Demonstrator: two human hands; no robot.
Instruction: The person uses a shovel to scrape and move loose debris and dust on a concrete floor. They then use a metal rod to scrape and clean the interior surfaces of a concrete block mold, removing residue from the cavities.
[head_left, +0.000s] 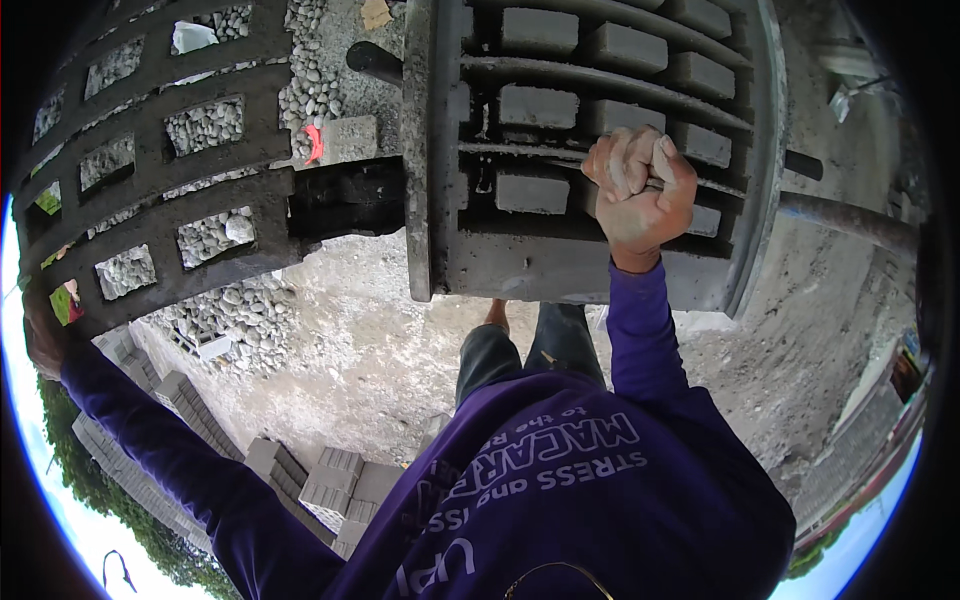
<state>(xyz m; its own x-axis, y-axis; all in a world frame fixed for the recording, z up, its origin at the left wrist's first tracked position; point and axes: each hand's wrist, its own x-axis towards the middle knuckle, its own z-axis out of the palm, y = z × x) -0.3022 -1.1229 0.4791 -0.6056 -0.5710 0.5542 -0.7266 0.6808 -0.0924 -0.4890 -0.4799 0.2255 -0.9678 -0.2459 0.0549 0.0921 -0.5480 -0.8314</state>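
With my left arm stretched out to the far left, my left hand (46, 335) is closed at the outer edge of a dark metal grid frame (150, 180) with rectangular openings. Part of its fingers is in shadow. My right hand (642, 195), dusty with grey, makes a fist above a metal mould (590, 262) in front of me. Whatever that fist holds, if anything, is hidden. Grey rectangular blocks (531, 194) stand in rows inside the mould, between crosswise metal bars (520, 152).
Gravel (250, 325) lies under and beside the grid frame. Stacked grey blocks (330, 480) stand at the lower left. A round metal pipe (850, 222) sticks out to the mould's right, and a dark rod end (372, 62) to its left. My legs (530, 345) are close to the mould's near edge.
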